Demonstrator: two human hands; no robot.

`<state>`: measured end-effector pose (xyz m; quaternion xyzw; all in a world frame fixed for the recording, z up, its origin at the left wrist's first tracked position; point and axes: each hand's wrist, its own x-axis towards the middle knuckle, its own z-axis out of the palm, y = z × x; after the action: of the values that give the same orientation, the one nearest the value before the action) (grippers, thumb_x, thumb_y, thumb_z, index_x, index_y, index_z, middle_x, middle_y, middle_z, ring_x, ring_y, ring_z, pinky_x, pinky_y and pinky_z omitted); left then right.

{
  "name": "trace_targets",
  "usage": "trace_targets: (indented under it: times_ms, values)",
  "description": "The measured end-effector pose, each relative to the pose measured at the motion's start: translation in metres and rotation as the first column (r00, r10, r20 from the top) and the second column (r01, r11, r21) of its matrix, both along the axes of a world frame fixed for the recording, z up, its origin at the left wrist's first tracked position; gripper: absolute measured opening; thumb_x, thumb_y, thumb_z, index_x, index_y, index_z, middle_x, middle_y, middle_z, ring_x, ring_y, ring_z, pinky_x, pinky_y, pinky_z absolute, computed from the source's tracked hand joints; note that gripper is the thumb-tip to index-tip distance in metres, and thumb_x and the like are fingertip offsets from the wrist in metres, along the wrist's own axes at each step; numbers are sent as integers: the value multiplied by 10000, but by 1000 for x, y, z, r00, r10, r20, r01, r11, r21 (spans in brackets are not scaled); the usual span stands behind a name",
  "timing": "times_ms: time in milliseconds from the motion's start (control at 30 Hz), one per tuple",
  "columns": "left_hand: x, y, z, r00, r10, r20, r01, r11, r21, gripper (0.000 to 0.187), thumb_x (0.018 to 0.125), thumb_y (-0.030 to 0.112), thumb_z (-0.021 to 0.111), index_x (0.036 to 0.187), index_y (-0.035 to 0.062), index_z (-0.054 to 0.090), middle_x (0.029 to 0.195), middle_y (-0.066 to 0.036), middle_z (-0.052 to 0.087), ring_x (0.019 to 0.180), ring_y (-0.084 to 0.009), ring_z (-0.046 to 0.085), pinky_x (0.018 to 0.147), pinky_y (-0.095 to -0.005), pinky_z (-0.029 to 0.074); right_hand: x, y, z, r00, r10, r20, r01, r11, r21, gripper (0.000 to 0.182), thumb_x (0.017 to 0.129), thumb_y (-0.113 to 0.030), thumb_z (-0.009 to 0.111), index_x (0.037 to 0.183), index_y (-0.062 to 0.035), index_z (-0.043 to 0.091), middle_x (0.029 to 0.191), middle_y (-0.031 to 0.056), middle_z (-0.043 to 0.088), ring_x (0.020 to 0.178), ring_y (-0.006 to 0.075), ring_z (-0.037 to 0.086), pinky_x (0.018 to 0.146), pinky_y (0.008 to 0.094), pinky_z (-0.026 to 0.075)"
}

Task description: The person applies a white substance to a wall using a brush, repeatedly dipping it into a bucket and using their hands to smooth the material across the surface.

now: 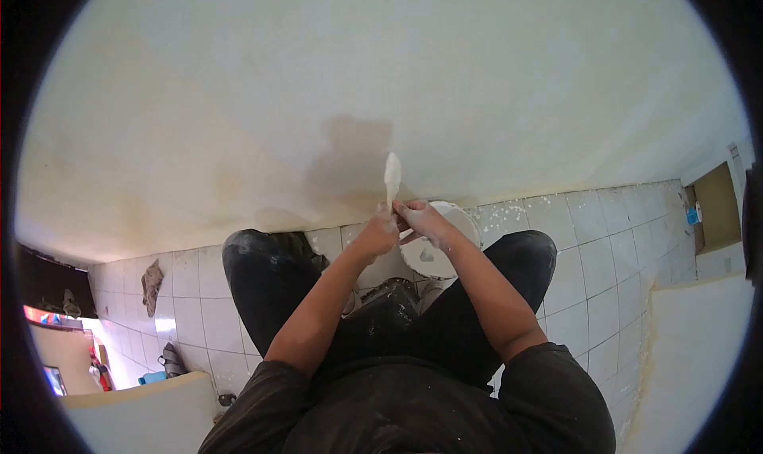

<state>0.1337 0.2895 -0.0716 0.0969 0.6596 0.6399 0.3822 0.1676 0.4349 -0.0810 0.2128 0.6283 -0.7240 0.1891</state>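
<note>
In front of me, a putty knife (393,176) points up, its narrow blade end thickly coated in white paste. My left hand (379,233) is closed around its lower end. The fingers of my right hand (427,222) are bent and pinch at the same spot, touching the left hand; the grip is partly hidden. Both hands carry white smears. Below and behind my right hand stands a round white bucket (474,227), with white material inside. It is between my knees, close to the wall.
A pale wall (493,81) rises right ahead. White-spattered floor tiles (568,275) run along its base. A crumpled cloth (151,287) lies at left, near a dark shoe or sandal (172,360). Low walls (691,351) stand on both sides. A small blue item (694,215) sits at far right.
</note>
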Motion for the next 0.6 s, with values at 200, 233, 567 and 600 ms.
trace_targets:
  times_ms: [200,233,567,600]
  values:
    - [13,-4,-28,748,-186,-637,-22,953,-304,471,988,118,528,1383,-76,362,1284,-248,514,1213,-347,529,1075,-425,418,9,-5,1,985,-110,-132,84,978,-189,392,1048,-419,540,935,-64,664,837,25,675,752,139,661,700,336,564]
    - [15,-3,-27,693,-185,-697,-70,945,-320,475,986,118,533,1382,-83,363,1311,-268,499,1228,-359,526,1077,-425,418,9,-6,3,979,-136,-152,106,977,-187,372,1052,-397,540,942,-64,662,835,19,672,753,134,657,701,333,558]
    - [-8,-68,72,555,-590,-586,288,797,-530,750,972,388,623,1485,-76,334,1280,-275,561,1141,-390,617,996,-448,477,8,1,21,779,-255,-572,567,675,472,230,1064,-186,506,1044,18,612,786,58,628,685,131,612,620,337,477]
    - [-13,-78,74,524,-608,-597,283,785,-551,746,979,396,611,1493,-67,334,1274,-268,571,1145,-388,615,998,-446,476,6,-1,29,700,-153,-698,658,517,547,228,1062,-175,508,1046,29,609,779,63,623,672,133,606,602,333,463]
